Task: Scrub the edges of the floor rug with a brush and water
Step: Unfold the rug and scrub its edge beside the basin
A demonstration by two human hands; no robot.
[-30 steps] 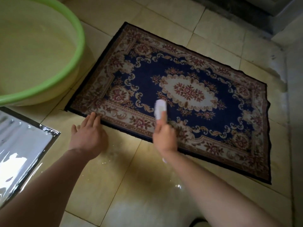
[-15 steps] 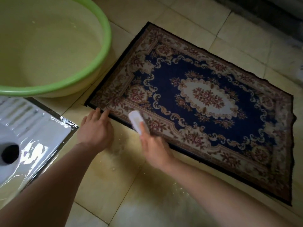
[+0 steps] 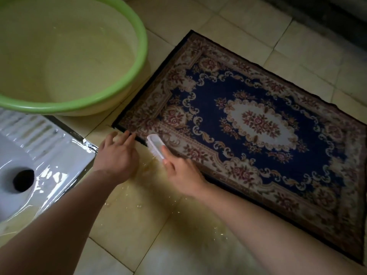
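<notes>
I am counting one rug [image 3: 248, 124], one brush [image 3: 156, 144], one green-rimmed basin [image 3: 142, 46], one white squat pan [image 3: 49, 155] and two bare hands working over the tiled floor [image 3: 129, 225].

The rug is lying flat on the tiles, slanting from its near-left corner, just above the hands, away toward four o'clock, with its dark binding showing all along the near edge. The basin is sitting at ten o'clock from the hands, its wall just beside the rug's short left edge; I cannot tell if they are touching. The squat pan is filling the nine o'clock side, its metal-trimmed corner just beside the left wrist. Open tile is stretching toward six o'clock, and a yellowish puddle [image 3: 151, 175] is spreading there between the forearms and along the rug's near edge.

The left hand [image 3: 117, 155] is resting palm-down on the wet tile, its fingers [image 3: 127, 135] lying straight and close together, the tips touching the binding just right of the near-left corner. The right hand [image 3: 182, 173] is gripping the white brush from behind, fingers curled round its handle end and the forefinger [image 3: 166, 153] lying along its back. The brush is pointing toward eleven o'clock, bristles down, straddling the near edge of the rug, just beside the left fingertips and ahead of the right knuckles.
</notes>
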